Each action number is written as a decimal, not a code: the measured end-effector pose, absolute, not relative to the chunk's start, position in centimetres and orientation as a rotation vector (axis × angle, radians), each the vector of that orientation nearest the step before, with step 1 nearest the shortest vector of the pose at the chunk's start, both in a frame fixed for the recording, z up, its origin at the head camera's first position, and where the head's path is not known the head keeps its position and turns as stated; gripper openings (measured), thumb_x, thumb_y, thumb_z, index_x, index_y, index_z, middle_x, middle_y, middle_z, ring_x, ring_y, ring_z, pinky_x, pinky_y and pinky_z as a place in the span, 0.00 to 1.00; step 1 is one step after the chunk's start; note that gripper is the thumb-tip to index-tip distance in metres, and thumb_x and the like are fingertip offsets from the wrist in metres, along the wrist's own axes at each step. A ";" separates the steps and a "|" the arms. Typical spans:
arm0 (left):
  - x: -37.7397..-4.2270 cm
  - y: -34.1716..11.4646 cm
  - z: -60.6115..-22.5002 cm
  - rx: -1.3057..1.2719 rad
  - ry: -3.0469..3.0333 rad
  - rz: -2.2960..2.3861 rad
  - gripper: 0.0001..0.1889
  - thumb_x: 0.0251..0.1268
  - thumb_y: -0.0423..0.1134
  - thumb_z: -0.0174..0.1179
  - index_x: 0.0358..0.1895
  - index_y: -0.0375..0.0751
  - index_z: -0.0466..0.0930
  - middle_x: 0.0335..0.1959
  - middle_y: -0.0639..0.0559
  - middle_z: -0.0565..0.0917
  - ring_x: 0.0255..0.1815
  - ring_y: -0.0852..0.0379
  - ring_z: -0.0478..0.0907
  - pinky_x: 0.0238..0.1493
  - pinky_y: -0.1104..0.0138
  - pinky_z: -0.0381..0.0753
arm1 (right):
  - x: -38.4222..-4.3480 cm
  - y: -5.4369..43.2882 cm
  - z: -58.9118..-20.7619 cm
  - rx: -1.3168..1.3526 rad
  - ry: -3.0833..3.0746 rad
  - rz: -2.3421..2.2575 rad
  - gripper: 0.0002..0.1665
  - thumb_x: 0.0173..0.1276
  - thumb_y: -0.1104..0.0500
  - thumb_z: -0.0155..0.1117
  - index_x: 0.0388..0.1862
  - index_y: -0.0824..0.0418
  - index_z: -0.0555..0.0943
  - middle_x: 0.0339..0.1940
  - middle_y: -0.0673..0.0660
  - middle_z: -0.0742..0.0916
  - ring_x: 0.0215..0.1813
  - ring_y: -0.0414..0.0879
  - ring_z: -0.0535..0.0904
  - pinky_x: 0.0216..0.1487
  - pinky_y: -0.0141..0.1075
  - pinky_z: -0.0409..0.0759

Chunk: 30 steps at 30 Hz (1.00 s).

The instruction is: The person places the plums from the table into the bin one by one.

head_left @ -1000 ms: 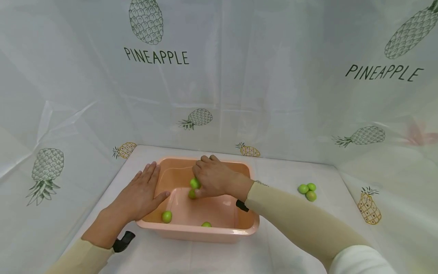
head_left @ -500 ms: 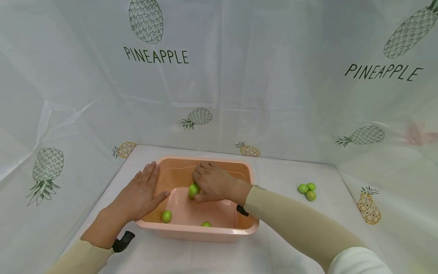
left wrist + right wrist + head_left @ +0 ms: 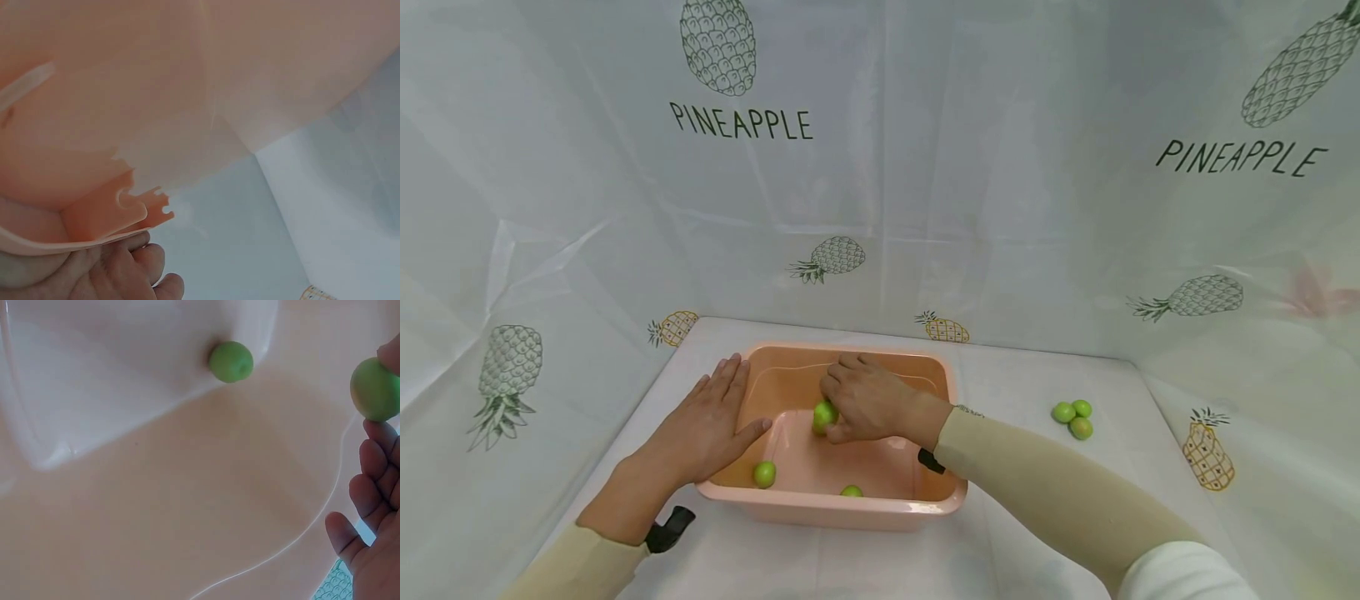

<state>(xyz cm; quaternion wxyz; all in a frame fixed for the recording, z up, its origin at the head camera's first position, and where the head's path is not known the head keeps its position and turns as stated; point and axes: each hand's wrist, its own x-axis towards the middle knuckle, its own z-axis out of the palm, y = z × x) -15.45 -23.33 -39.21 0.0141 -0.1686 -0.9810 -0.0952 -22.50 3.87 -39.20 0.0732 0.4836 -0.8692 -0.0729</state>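
Note:
A pink plastic basin (image 3: 842,506) stands on the white table. My right hand (image 3: 868,402) is inside it, pinching a small, round green fruit (image 3: 374,390) between thumb and fingertips. In the right wrist view a second green fruit (image 3: 231,362) lies on the basin floor, apart from the held one. Against the basin's left rim rests my left hand (image 3: 706,429), fingers stretched out straight; the left wrist view shows its fingers (image 3: 147,262) at the rim's outer side. Other green fruits sit near the basin's front-left corner (image 3: 764,474) and its front wall (image 3: 852,492), the latter partly hidden.
Three more green fruits (image 3: 1073,417) lie grouped on the table to the right of the basin. Behind and beside the table hangs a whitish sheet (image 3: 1000,208) printed with pineapples. The basin's walls surround the right hand.
My right hand has lowered slightly into the basin with the held fruit, and the two fruits by it now overlap in the head view. It has stayed still since half a second ago; the left hand has not moved.

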 end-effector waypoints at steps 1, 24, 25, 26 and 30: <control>-15.5 -23.3 -39.2 -0.524 -3.055 -0.297 0.49 0.78 0.59 0.56 0.82 0.21 0.50 0.84 0.25 0.51 0.85 0.28 0.51 0.82 0.37 0.56 | -22.5 3.9 -39.2 1.452 -2.612 -0.219 0.23 0.70 0.35 0.64 0.45 0.52 0.79 0.40 0.46 0.80 0.48 0.43 0.73 0.55 0.38 0.74; -15.5 -23.3 -39.0 -0.534 -3.055 -0.300 0.48 0.78 0.57 0.57 0.81 0.20 0.50 0.84 0.25 0.52 0.84 0.28 0.52 0.81 0.36 0.58 | -22.5 4.3 -38.9 1.427 -2.635 -0.167 0.28 0.76 0.31 0.58 0.49 0.54 0.81 0.44 0.48 0.83 0.49 0.46 0.74 0.51 0.40 0.74; -15.5 -23.3 -39.0 -0.534 -3.056 -0.300 0.48 0.78 0.58 0.56 0.81 0.20 0.50 0.84 0.25 0.52 0.84 0.27 0.52 0.81 0.36 0.57 | -22.4 4.4 -38.7 1.420 -2.635 -0.156 0.29 0.76 0.30 0.58 0.49 0.54 0.82 0.44 0.48 0.83 0.50 0.46 0.74 0.51 0.40 0.74; -15.5 -23.3 -39.0 -0.535 -3.056 -0.298 0.48 0.79 0.58 0.56 0.81 0.20 0.50 0.84 0.25 0.52 0.84 0.27 0.52 0.81 0.36 0.57 | -22.4 4.4 -38.6 1.415 -2.634 -0.141 0.30 0.76 0.29 0.57 0.49 0.54 0.82 0.44 0.48 0.83 0.49 0.47 0.74 0.51 0.40 0.74; -15.5 -23.3 -39.0 -0.533 -3.060 -0.303 0.48 0.79 0.58 0.56 0.81 0.20 0.50 0.84 0.25 0.52 0.84 0.27 0.52 0.81 0.36 0.57 | -22.4 4.7 -37.5 1.376 -2.666 -0.082 0.31 0.74 0.28 0.59 0.50 0.54 0.82 0.45 0.48 0.83 0.49 0.47 0.72 0.51 0.40 0.71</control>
